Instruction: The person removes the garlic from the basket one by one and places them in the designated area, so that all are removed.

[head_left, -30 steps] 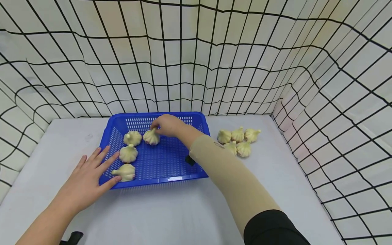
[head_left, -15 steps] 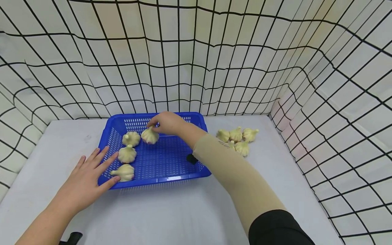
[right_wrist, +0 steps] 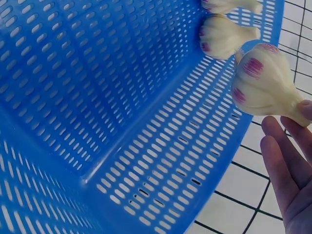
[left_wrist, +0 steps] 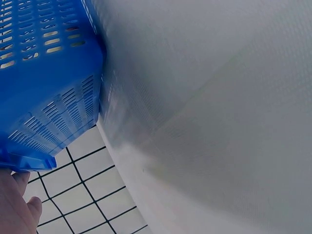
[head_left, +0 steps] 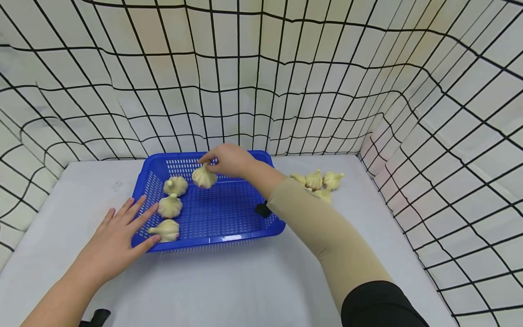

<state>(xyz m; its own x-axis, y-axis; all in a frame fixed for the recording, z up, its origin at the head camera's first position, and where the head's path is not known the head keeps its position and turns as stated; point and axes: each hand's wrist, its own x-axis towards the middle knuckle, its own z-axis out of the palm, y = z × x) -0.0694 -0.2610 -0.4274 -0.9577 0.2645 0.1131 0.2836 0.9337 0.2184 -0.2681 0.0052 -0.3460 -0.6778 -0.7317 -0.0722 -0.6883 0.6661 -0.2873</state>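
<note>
Clamped by its stem between the thumb and fingers of the right hand (head_left: 229,160), a garlic bulb (head_left: 204,176) hangs towards the back of the blue basket (head_left: 229,238), seemingly off its floor. Its long axis runs from the stem at the fingertips down to the root end, closer to upright than to lying. Just to its left is the far bulb (head_left: 175,186) of a row of three; the head view shows a narrow gap between the two, and that sideways gap, I judge, is what any next move hinges on. Bare basket floor lies below the grip and to its right.

Down the left side follow the middle bulb (head_left: 170,206) and the near bulb (head_left: 166,230), which lies on its side, stem to the left. The left hand (head_left: 116,238) is spread at the basket's left rim, its thumb by that near bulb and holding nothing; it is well apart from the held bulb, so the right is clearly nearer.

Farther off, beyond the right sleeve (head_left: 323,231), a cluster of loose bulbs (head_left: 313,180) sits on the white table (head_left: 229,281), partly hidden.
</note>
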